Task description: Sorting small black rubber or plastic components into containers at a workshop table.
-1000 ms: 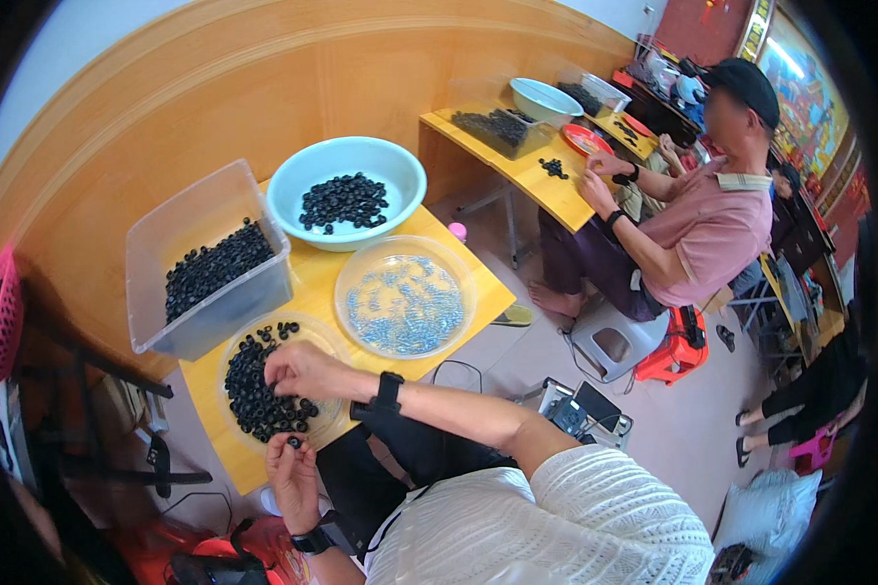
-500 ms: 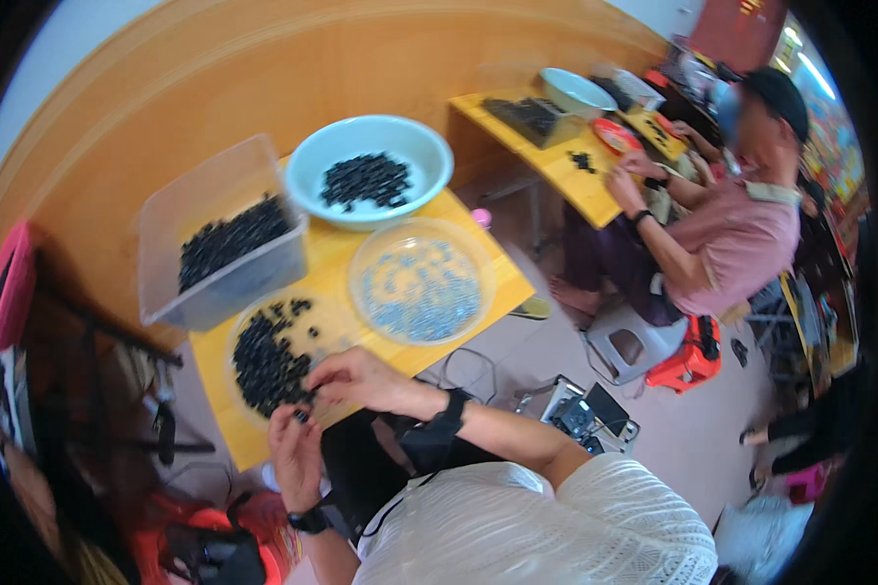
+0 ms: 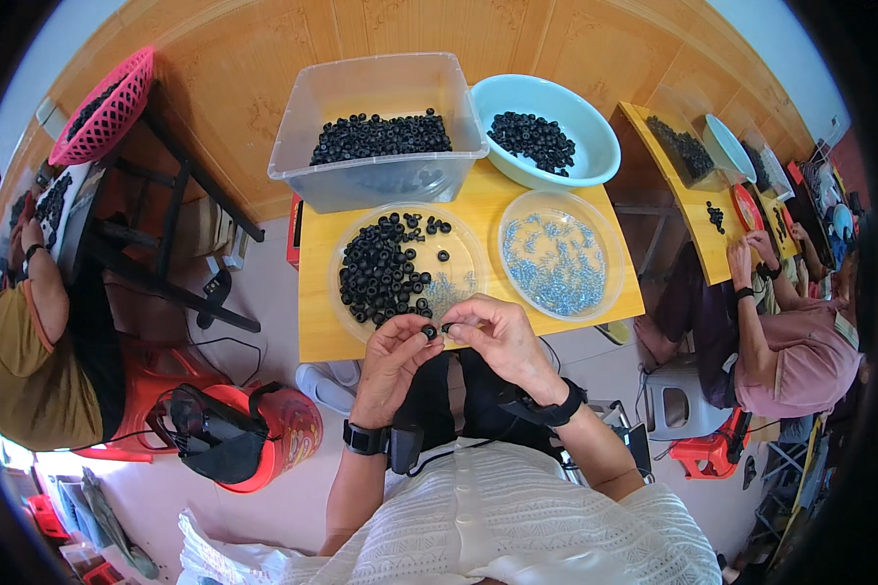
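Observation:
My left hand (image 3: 392, 359) pinches a small black ring-shaped piece (image 3: 429, 332) between thumb and fingertips. Close beside it, my right hand (image 3: 505, 341) has its fingertips closed on another small black piece (image 3: 447, 329), partly hidden by the fingers. Both hands are at the near edge of a round clear tray (image 3: 466, 244). Many round black pieces (image 3: 373, 268) fill its left side, and a little heap of tiny silvery bits (image 3: 449, 291) lies at its right. A second round clear dish (image 3: 613, 283) to the right contains many tiny blue-silver bits (image 3: 556, 265).
Behind the trays on the yellow table (image 3: 322, 336) stand a clear plastic bin (image 3: 361, 185) and a light blue bowl (image 3: 595, 161), both with black pieces. A red bucket (image 3: 293, 434) is at the left on the floor. People sit at tables on both sides.
My view has swung to the right-way-on table, so the table now sits squarely ahead. My hands have come together at the tray's near edge, the right one drawn back from the black pieces.

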`<move>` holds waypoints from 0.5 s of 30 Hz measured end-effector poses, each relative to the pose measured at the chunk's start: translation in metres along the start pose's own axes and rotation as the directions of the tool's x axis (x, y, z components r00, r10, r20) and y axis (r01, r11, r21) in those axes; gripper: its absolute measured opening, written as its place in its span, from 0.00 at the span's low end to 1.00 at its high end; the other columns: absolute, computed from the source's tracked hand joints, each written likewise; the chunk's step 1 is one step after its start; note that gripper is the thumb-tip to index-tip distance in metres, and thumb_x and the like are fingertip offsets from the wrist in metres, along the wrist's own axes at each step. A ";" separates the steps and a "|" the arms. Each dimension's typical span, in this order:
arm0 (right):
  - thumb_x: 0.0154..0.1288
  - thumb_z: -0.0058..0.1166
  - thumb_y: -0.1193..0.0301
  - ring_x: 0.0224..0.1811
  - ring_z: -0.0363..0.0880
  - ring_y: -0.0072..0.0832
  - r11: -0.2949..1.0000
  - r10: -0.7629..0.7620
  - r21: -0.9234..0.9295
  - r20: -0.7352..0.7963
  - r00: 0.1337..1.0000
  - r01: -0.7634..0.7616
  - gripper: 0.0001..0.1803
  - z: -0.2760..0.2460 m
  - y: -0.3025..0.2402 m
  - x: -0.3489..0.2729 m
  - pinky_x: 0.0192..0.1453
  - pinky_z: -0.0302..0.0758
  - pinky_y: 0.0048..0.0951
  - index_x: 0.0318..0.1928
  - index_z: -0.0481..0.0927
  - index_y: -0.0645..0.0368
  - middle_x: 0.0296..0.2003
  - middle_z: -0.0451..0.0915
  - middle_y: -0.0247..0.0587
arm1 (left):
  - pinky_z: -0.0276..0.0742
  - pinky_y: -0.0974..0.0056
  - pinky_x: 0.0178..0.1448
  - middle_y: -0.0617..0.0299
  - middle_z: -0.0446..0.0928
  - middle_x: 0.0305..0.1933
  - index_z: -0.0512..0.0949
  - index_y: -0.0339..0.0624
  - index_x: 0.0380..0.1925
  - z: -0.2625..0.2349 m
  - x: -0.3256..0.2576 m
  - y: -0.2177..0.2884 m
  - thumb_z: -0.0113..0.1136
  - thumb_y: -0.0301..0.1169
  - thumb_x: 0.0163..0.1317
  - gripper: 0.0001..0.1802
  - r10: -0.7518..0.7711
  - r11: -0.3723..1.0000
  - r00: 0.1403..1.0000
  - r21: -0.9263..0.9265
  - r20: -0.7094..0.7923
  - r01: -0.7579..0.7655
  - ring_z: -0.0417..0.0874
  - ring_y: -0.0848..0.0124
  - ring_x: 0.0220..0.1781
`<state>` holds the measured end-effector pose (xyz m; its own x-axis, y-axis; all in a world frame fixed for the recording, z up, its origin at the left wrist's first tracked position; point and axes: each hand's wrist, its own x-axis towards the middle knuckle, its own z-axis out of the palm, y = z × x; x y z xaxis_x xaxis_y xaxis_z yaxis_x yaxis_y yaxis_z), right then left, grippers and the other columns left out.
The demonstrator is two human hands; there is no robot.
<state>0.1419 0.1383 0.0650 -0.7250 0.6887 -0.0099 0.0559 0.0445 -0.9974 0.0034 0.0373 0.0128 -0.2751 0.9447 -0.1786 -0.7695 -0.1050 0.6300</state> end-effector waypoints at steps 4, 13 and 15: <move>0.55 0.52 0.83 0.33 0.77 0.21 0.979 -0.084 -0.187 -0.026 0.996 0.077 0.08 0.009 -0.010 -0.002 0.36 0.74 0.20 0.37 0.79 0.66 0.30 0.77 0.38 | 0.78 0.66 0.48 0.60 0.77 0.40 0.74 0.36 0.40 0.003 -0.001 0.003 0.55 0.19 0.57 0.10 0.007 0.998 1.000 0.069 -0.007 -0.007 0.80 0.71 0.40; 0.51 0.50 0.84 0.30 0.78 0.40 0.906 -0.241 -0.371 -0.060 0.969 0.202 0.08 0.016 -0.003 -0.003 0.34 0.74 0.31 0.34 0.79 0.68 0.27 0.76 0.47 | 0.79 0.66 0.47 0.61 0.77 0.40 0.75 0.36 0.39 0.003 0.000 0.001 0.55 0.18 0.57 0.10 0.050 0.988 0.999 0.145 -0.016 -0.047 0.80 0.72 0.41; 0.51 0.51 0.83 0.29 0.78 0.41 0.897 -0.249 -0.391 -0.068 0.966 0.204 0.08 0.018 -0.002 -0.004 0.34 0.74 0.31 0.34 0.79 0.68 0.27 0.76 0.47 | 0.79 0.66 0.47 0.61 0.77 0.40 0.75 0.36 0.39 0.002 0.000 -0.001 0.55 0.18 0.56 0.10 0.053 0.987 0.998 0.155 -0.015 -0.050 0.80 0.72 0.41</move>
<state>0.1323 0.1227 0.0657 -0.6680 0.7032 0.2433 0.1712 0.4635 -0.8694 0.0049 0.0378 0.0135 -0.3240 0.9330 -0.1566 -0.6560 -0.1023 0.7478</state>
